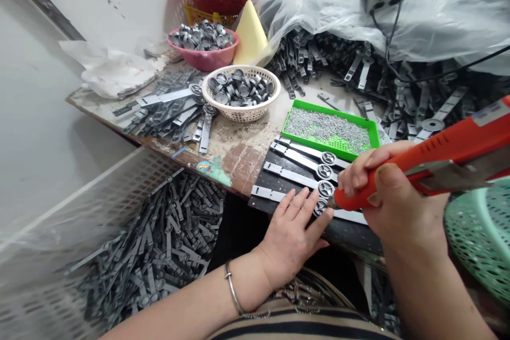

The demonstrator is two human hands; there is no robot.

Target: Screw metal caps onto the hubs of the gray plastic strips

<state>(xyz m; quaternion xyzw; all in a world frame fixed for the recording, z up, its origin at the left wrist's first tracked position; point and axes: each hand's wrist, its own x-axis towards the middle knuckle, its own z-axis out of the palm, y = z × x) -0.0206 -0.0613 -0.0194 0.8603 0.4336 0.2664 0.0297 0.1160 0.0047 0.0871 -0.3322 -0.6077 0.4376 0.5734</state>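
My right hand (392, 199) is wrapped around an orange electric screwdriver (466, 135). The screwdriver's tip meets the round, spoked end of the nearest grey plastic strip (266, 193). On that same strip, the outstretched fingers of my left hand (290, 236) press lightly beside the round part. Several like strips lie side by side on a black board (265, 174), each with a spoked disc (325, 188) along it. Just behind them stands a shallow green tray (374, 135) full of small silver screws (319, 123). The tip's exact seat is partly hidden.
A cream basket (241, 112) and a pink bowl (207, 58) hold round grey caps. Loose strips (171, 109) are heaped at left, more under plastic (322, 0) behind. A crate of strips (167, 239) stands below left; a mint basket (474, 218) is at right.
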